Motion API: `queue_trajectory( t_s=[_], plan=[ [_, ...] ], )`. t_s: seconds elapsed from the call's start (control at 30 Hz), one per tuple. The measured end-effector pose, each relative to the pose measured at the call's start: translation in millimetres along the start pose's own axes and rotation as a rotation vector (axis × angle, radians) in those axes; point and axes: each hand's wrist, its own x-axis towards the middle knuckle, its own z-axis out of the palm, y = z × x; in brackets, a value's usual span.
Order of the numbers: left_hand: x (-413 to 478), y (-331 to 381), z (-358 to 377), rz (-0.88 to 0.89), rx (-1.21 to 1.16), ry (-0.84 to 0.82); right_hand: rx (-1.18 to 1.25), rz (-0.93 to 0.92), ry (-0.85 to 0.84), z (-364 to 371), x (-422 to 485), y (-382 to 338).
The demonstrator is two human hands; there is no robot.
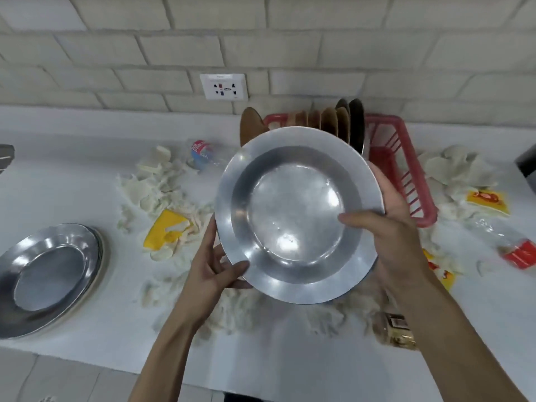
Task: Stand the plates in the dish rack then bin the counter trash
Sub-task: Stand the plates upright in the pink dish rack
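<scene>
Holding the steel plate [298, 216] in both hands, we have it above the table [72, 175], face tilted toward us, just in front of the red dish rack [406, 169]. Our left hand [214, 262] pinches the lower-left rim. Our right hand [385, 227] clamps the right rim, thumb across the face. We judge it stiff, light and slick, so the rim is the place to grip. A plate stack [49, 268] sits far left.

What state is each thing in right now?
Steel plate: held up, tilted, before the rack.
Left grip: holds the plate's lower-left rim.
Right grip: holds the plate's right rim.
Dish rack: brown plates standing inside.
Plate stack: flat on counter, left.
Trash: scattered over counter.
</scene>
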Motion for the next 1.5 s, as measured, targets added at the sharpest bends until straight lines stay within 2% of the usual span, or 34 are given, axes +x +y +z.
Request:
queue_trajectory(
  t_s=[0.2, 0.37, 0.53, 0.67, 0.73, 0.83, 0.9, 1.1, 1.17, 1.33, 1.5],
  plan=[
    [12.2, -6.7, 62.7, 0.048, -0.024, -0.019, 0.093, 0.033, -0.023, -48.0, -8.7, -30.0],
    [22.5, -13.5, 113.3, 0.069, 0.078, -0.222, -0.282, -0.073, 0.081, -83.2, -15.6, -69.4],
    [27.6, -13.2, 162.1, 0.042, 0.07, -0.431, -0.353, -0.075, 0.162, -120.9, -15.9, -107.0],
    [38.0, -10.4, 185.8, 0.102, 0.312, -0.511, -0.338, -0.08, 0.256, -147.2, -12.4, -120.9],
    [45.4, -9.4, 191.5, 0.201, 0.523, -0.498, -0.318, -0.101, 0.285, -153.7, -8.8, -125.6],
    [54.7, -8.9, 194.1, 0.437, 0.851, -0.357, -0.319, -0.155, 0.331, -156.9, -0.5, -130.6],
    [58.1, -8.3, 193.7, 0.555, 0.908, -0.277, -0.33, -0.171, 0.365, -154.5, 9.2, -129.5],
    [69.9, -20.7, 188.3, 0.673, 0.923, -0.236, -0.331, -0.13, 0.398, -132.8, 42.9, -102.1],
    [73.4, -26.4, 187.0, 0.67, 0.944, -0.252, -0.361, -0.109, 0.413, -127.1, 56.4, -89.8],
    [69.9, -34.9, 186.1, 0.507, 0.876, -0.374, -0.461, -0.106, 0.38, -114.4, 90.7, -57.4],
    [68.0, -31.2, 186.9, 0.476, 0.763, -0.301, -0.553, -0.039, 0.376, -96.3, 108.6, -42.2]
  ],
)
